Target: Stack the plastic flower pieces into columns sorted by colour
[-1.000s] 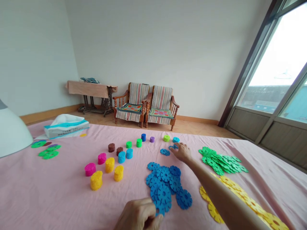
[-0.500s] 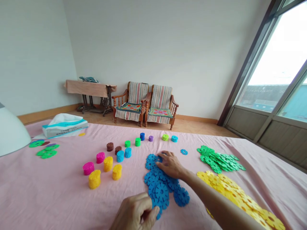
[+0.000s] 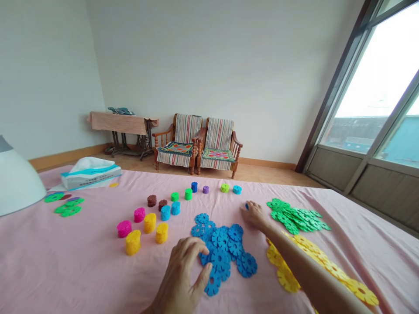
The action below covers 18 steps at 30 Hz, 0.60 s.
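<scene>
A loose pile of blue slotted plastic discs (image 3: pixel 220 258), flower-shaped, lies spread on the pink cloth in front of me. My left hand (image 3: pixel 185 268) hovers at the pile's left edge, thumb and fingers apart with nothing between them. Beyond the pile to the right, my right hand (image 3: pixel 254 214) has its fingers closed on a single blue disc (image 3: pixel 247 206). Only a small edge of that disc shows; the fingers cover the rest.
Yellow discs (image 3: pixel 338 271) lie under and beside my right forearm, green discs (image 3: pixel 299 218) beyond. Short stacks stand left of the blue pile, including yellow (image 3: pixel 132 243) and magenta (image 3: pixel 124 229). A tissue pack (image 3: pixel 91 174) and loose discs (image 3: pixel 70 208) are at far left.
My right hand has left the top of the blue pile and moved right to the lone blue disc. My left hand has opened and risen slightly beside the pile, whose upper discs have shifted.
</scene>
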{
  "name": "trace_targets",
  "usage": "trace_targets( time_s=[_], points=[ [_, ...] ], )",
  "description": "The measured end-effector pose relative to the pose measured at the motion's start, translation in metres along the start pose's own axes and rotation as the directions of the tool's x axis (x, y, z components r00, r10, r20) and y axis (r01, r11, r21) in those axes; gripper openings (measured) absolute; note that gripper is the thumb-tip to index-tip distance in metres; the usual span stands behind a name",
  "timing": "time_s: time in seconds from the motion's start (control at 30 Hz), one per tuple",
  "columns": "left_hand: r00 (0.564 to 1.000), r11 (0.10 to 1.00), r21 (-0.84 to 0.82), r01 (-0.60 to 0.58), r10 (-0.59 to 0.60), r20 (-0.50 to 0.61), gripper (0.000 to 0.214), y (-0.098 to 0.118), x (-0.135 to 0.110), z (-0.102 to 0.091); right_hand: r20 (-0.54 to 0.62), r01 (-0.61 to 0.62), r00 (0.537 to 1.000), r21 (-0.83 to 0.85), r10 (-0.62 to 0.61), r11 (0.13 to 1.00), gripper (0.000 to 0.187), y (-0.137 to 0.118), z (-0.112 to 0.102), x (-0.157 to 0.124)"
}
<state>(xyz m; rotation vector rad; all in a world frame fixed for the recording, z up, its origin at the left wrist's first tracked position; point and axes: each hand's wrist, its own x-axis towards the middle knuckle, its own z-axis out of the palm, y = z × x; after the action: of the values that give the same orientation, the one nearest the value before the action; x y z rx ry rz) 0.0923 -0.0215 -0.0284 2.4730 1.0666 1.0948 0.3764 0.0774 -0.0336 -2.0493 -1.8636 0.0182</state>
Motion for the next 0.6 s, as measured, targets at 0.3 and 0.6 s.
trace_targets(
  time_s=[0.3,0.6],
  points=[
    [0.998,0.991,0.135,0.021,-0.012,-0.065,0.054,-0.017,-0.012,0.016,0.058,0.243,0.955,0.401,-0.290,0.883,0.053,-0.069,0.004,-0.081],
    [0.998,0.995,0.075,0.062,-0.061,-0.026,0.057,-0.013,-0.009,0.013,-0.062,0.287,0.951,0.540,-0.302,0.791,0.029,-0.105,0.001,-0.054]
  ],
)
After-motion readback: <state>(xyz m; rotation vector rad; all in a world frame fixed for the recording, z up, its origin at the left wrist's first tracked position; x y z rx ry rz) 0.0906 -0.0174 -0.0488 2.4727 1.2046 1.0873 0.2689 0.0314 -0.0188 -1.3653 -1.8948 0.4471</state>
